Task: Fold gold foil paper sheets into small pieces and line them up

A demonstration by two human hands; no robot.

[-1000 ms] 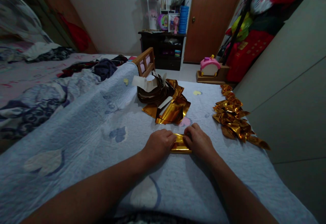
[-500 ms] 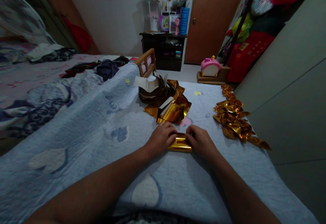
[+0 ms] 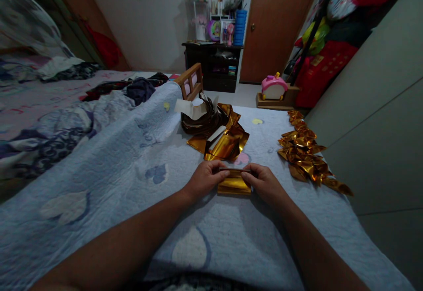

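Observation:
A sheet of gold foil paper [image 3: 234,183], partly folded, lies low over the bed in front of me. My left hand [image 3: 206,178] pinches its far left corner between thumb and fingers. At the far right corner my right hand [image 3: 262,180] grips it the same way. The far edge shows as a thin dark strip between the two hands. Just beyond them lies a loose heap of gold foil sheets [image 3: 228,143], against a dark stack of paper [image 3: 201,121] with a pale sheet sticking up. Folded gold foil pieces [image 3: 306,150] form a row on the right.
The bed has a light blue quilt [image 3: 132,211] with heart patterns. A wooden bed rail [image 3: 191,81] stands at its far end. Rumpled bedding [image 3: 82,125] lies on the left. A pale cabinet [image 3: 380,119] borders the right side. A pink toy case [image 3: 274,87] sits beyond the bed.
Both hands have shifted from pressing the gold foil paper down to pinching its far edge, thumbs on the near side. That edge is now raised.

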